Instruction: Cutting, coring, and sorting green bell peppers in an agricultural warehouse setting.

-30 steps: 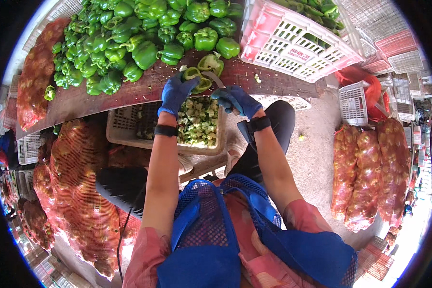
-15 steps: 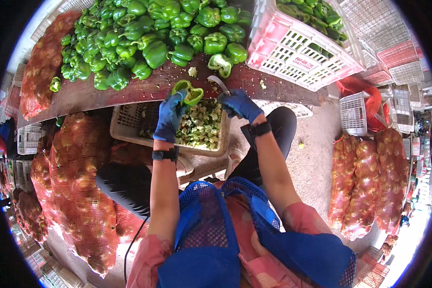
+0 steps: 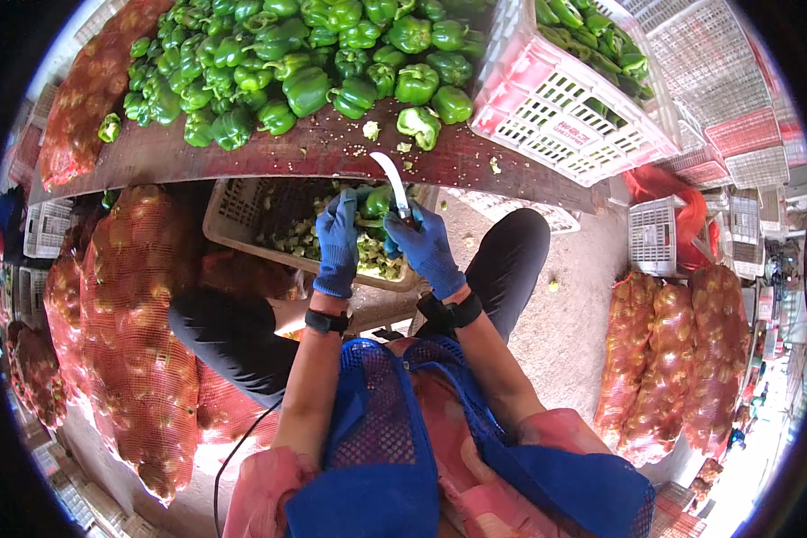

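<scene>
So this person's working right at the near edge of a dark reddish wooden tabletop (image 3: pixel 287 157), both hands in blue knit gloves. The right hand (image 3: pixel 429 247) has a solid grip on a small knife with a curved silver blade and black handle (image 3: pixel 390 170), blade pointing up toward the tabletop. The left hand (image 3: pixel 337 247) is half curled up next to a glossy green bell pepper (image 3: pixel 377 201), which sits between the two hands just below the tabletop's near edge. Can't tell from here whether those left fingers actually have hold of it, they hide too much.

Below the tabletop there's a shallow off-white plastic crate (image 3: pixel 235 204) with pale green chopped scraps in it. On the tabletop: a huge heap of whole green bell peppers (image 3: pixel 350 63) toward the back, one cut-open green pepper (image 3: pixel 419 126) by the heap's front, pale bits scattered around. The tabletop's right end has a white-and-pink slotted plastic crate (image 3: pixel 547 99) full of green peppers. Three stuffed red mesh sacks (image 3: pixel 659 359) lie on the floor, off to the tabletop's right.
</scene>
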A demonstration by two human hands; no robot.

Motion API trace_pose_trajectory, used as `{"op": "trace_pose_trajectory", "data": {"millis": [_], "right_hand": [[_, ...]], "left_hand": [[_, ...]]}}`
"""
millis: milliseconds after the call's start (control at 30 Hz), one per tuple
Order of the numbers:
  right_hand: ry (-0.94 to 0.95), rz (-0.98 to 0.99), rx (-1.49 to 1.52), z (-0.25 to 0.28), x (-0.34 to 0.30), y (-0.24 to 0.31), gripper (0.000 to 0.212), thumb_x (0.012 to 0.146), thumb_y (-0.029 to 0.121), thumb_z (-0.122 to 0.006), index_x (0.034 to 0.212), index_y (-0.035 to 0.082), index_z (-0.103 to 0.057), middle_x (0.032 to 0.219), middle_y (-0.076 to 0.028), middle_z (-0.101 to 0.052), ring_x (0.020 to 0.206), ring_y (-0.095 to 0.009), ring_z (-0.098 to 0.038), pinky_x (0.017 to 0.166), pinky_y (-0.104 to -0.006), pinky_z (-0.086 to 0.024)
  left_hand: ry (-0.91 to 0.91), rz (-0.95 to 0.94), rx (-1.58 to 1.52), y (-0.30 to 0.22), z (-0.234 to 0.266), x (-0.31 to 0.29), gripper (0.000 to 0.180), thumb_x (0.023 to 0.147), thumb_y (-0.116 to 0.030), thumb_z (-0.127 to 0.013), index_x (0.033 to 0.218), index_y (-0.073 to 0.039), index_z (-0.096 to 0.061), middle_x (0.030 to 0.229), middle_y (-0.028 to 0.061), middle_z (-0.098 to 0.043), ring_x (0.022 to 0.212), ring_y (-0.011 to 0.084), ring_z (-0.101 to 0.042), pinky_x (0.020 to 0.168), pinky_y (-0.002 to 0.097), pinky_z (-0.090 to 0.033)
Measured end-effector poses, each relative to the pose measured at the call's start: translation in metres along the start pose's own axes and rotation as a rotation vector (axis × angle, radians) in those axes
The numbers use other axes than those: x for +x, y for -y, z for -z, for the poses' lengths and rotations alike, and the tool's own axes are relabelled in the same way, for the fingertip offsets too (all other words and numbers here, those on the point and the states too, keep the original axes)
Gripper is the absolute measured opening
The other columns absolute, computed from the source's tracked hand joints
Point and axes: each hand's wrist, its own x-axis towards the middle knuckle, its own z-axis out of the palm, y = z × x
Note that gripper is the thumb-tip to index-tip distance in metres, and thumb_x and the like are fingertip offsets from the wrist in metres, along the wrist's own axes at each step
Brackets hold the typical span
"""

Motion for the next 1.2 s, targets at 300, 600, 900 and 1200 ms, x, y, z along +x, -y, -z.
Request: {"op": "trace_pose_trajectory", "data": {"millis": [300, 600, 900, 1200], "right_hand": [[0.071, -0.047, 0.322, -0.009, -0.018, 0.02, 0.022, 0.085, 0.009, -0.065, 0.105, 0.003, -0.057, 0.071, 0.0, -0.057, 0.054, -0.007, -0.052, 0.047, -0.0232, -0.043], [0.137, -0.143, 0.377, -0.004, -0.027, 0.029, 0.027, 0.084, 0.01, -0.066, 0.107, 0.004, -0.053, 0.067, 0.001, -0.054, 0.048, -0.008, -0.05, 0.042, -0.0242, -0.043], [0.167, -0.27, 0.484, 0.003, -0.03, 0.045, 0.016, 0.084, 0.017, -0.064, 0.091, 0.006, -0.054, 0.061, 0.002, -0.05, 0.045, -0.007, -0.045, 0.043, -0.0248, -0.041], [0.007, -0.112, 0.183, -0.005, -0.031, 0.027, 0.024, 0.081, 0.013, -0.069, 0.099, 0.003, -0.058, 0.082, -0.001, -0.061, 0.072, -0.009, -0.06, 0.059, -0.0245, -0.049]], "left_hand": [[-0.039, -0.095, -0.322, -0.027, -0.037, -0.003, 0.031, 0.096, -0.017, -0.048, 0.12, 0.002, -0.054, 0.115, 0.0107, -0.06, 0.099, 0.0158, -0.058, 0.087, 0.03, -0.047], [0.245, -0.28, 0.223, -0.032, -0.027, -0.012, 0.049, 0.096, -0.035, -0.036, 0.122, 0.003, -0.054, 0.117, 0.0126, -0.058, 0.105, 0.0186, -0.056, 0.093, 0.031, -0.042], [0.053, -0.318, 0.179, -0.062, -0.042, -0.024, 0.037, 0.09, -0.009, -0.052, 0.125, 0.002, -0.052, 0.121, 0.0088, -0.057, 0.103, 0.0124, -0.054, 0.091, 0.0263, -0.043], [0.448, -0.18, 0.174, -0.051, -0.025, -0.025, 0.057, 0.092, -0.037, -0.053, 0.134, -0.001, -0.041, 0.13, 0.0086, -0.05, 0.113, 0.0169, -0.05, 0.1, 0.0309, -0.037]]}}
